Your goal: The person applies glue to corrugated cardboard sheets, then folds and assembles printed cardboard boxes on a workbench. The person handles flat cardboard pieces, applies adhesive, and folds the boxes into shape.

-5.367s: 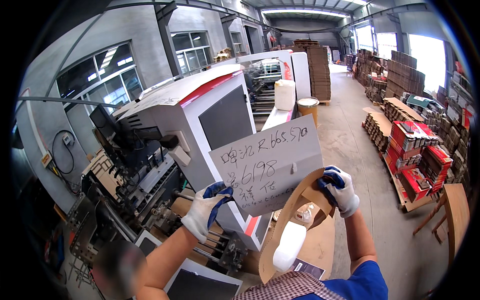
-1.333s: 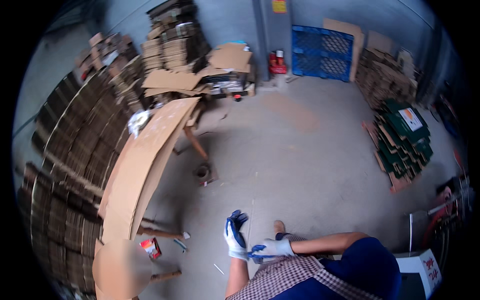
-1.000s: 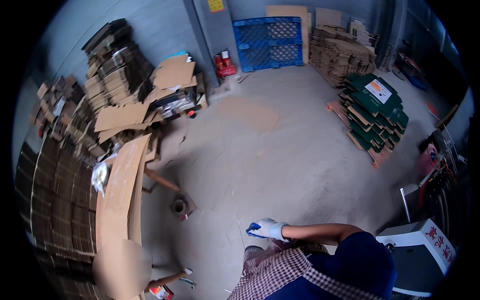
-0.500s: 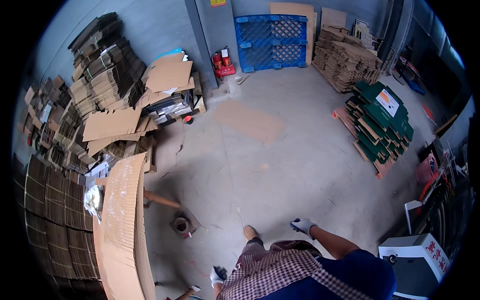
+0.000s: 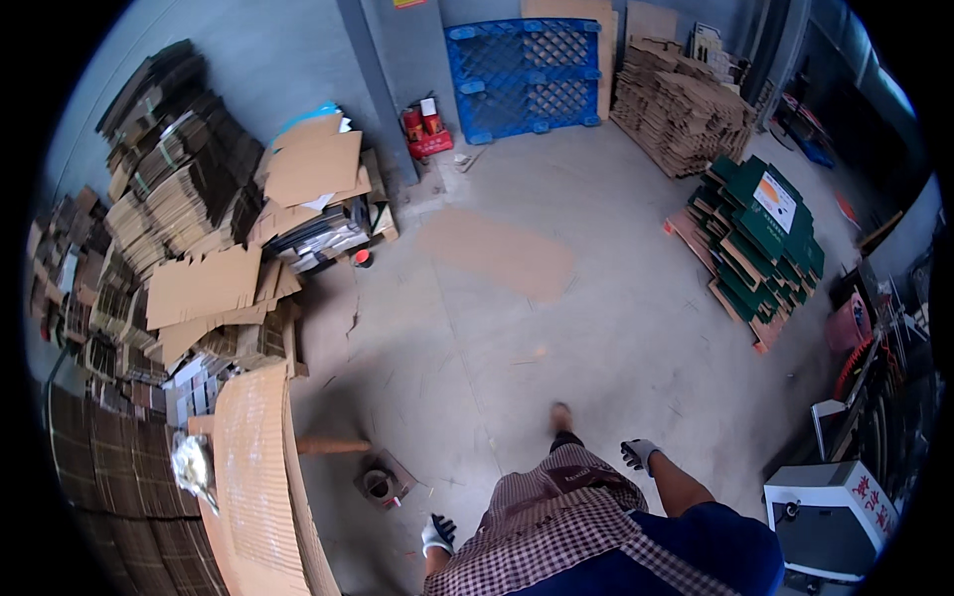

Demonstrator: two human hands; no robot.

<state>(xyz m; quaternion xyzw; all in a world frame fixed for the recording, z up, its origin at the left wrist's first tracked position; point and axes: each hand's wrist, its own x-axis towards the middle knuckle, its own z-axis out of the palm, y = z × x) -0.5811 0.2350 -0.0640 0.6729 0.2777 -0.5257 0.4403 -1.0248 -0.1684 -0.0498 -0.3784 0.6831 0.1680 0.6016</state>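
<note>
My left hand (image 5: 437, 533), in a white glove with dark fingers, hangs beside the checked apron (image 5: 537, 507). Its fingers are apart and nothing is in them. Nearest to it is a dark round fitting on a square base (image 5: 380, 486) on the floor, some way off to its left. On the other side of the apron, my right hand (image 5: 640, 455) wears the same kind of glove; the fingers are loosely bent, with small gaps, and hold nothing. It hangs above bare concrete floor. One foot (image 5: 561, 415) shows ahead of the apron.
A cardboard stack (image 5: 253, 467) with a silvery wrapped bundle (image 5: 191, 462) stands close at my left. Bundled cardboard (image 5: 179, 189) is piled behind. Ahead are fire extinguishers (image 5: 422, 121) and a blue pallet (image 5: 527, 79). Green cardboard (image 5: 760, 233) and a white-and-grey machine (image 5: 830, 517) are on the right.
The view has shifted forward and a little to the right, with a foot now stepped out ahead. Both hands have swung; the left shows more fully and the right sits further right.
</note>
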